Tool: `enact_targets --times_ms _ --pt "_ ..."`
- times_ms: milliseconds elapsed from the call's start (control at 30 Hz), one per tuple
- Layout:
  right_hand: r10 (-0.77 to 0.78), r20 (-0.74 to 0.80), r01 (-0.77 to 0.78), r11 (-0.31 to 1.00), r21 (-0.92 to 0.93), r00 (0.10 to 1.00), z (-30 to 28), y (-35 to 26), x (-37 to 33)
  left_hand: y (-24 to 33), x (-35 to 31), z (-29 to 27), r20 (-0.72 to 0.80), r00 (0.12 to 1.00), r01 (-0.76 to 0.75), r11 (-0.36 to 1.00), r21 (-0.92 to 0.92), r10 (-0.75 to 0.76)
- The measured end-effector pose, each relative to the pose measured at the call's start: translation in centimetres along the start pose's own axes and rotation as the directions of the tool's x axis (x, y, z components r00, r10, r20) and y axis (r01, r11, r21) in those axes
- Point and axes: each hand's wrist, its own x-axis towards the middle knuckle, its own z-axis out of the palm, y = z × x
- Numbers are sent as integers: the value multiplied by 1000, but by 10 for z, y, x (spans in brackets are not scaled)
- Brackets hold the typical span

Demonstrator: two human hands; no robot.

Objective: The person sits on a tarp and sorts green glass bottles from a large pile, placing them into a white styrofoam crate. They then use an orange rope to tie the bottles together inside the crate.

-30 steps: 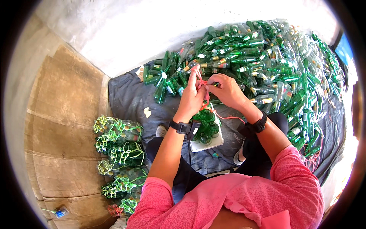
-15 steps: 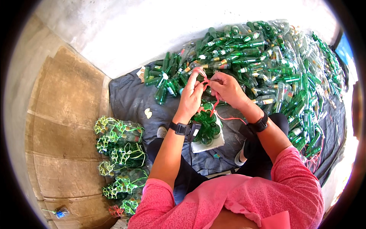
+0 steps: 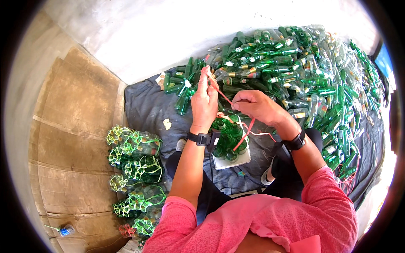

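My left hand (image 3: 204, 103) points away from me, its fingers closed on a loop of red plastic string (image 3: 222, 94) near the fingertips. From there the string runs taut to my right hand (image 3: 258, 105), which pinches it between thumb and fingers. A loose end hangs down below my right hand. Under my hands, a cluster of green glass bottles (image 3: 230, 140) stands upright on a white square base (image 3: 233, 163). Paler pink string lies around the bottle tops, partly hidden by my left wrist and trailing to the right.
A large heap of green and clear bottles (image 3: 278, 61) lies against the white wall (image 3: 168, 29). Bottle bundles tied with yellow-green string (image 3: 143, 168) line the left side, beside brown cardboard (image 3: 76, 143). Dark sheeting (image 3: 145, 101) covers the floor. A small blue-labelled bottle (image 3: 66, 230) lies lower left.
My hands were close together at a knot or crossing of the string. Now they are apart: the right has moved right and nearer me, drawing the string straight.
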Motion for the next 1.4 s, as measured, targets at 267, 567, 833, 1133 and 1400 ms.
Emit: enact_targets --times_ms 267,567,833,1133,1400 --pt "33 -255 -21 998 53 966 -16 29 8 1 -4 -5 402 910 392 534 -749 -104" --pt "-51 -130 83 963 257 990 18 19 11 12 -13 -4 604 790 592 390 -705 -107" --pt "-40 -492 100 990 98 870 -41 28 8 3 -5 -20 615 777 619 350 -703 -138" --pt "20 -829 444 837 320 559 -137 47 -17 -39 2 -14 328 912 411 547 -729 -247" --pt "148 -959 520 815 256 241 -215 81 -50 -77 14 -44 242 930 318 277 -907 -276"
